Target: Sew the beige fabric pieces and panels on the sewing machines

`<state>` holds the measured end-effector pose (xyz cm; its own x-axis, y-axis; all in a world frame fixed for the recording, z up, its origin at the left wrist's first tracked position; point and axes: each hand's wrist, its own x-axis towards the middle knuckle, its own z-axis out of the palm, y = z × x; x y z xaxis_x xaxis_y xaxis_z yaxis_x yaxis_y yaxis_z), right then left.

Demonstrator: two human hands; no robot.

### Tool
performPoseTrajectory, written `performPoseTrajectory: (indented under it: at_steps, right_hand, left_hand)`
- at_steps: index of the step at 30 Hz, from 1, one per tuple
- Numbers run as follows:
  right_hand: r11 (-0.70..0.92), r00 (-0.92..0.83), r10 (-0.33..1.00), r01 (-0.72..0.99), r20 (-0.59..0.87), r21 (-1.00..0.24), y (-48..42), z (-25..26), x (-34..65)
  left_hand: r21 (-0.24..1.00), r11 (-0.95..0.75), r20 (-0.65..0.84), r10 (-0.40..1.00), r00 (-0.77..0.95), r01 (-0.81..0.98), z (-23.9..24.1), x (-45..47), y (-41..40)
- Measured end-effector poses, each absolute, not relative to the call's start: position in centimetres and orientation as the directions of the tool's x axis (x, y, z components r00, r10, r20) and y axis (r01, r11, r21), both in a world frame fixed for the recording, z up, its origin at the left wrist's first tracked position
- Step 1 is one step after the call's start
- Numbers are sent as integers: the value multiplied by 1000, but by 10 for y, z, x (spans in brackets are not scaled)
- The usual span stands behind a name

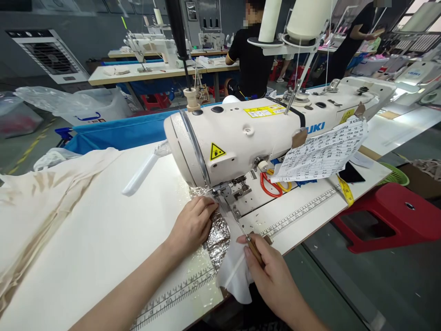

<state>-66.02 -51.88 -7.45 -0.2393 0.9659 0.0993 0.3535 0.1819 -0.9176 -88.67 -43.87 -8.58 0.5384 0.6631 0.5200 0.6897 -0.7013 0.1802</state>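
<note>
My left hand is closed, its fingers pressed together at the edge of white cloth near the sewing machine's presser foot. Beneath and beside that hand lies crinkled silver foil-like material. The white cloth runs from the foot and hangs over the table's front edge. In my right hand is an awl with a wooden handle. Its thin metal shaft points toward the foot, over the cloth. The needle itself and my left fingertips are partly hidden.
Cream fabric lies on the table at left. Red-handled scissors, a handwritten sheet and a yellow tape measure are to the right. A red stool stands beyond. A person in black sits at the back.
</note>
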Motion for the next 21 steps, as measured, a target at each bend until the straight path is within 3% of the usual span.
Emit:
performPoseTrajectory:
  at_steps: [6,11,21]
  right_hand:
    - [226,-261,956,358,135,-906,-507,-71,-666]
    - [226,-267,955,375,129,-899,-502,-72,-669]
    - [252,-270,951,398,150,-882,-493,-72,-676]
  left_hand:
    - [146,-633,488,715,501,760,-86,-887,-440]
    - [193,-722,537,644,545,664,-82,-886,-441]
    - [80,-667,507,667,546,740,-85,-886,-438]
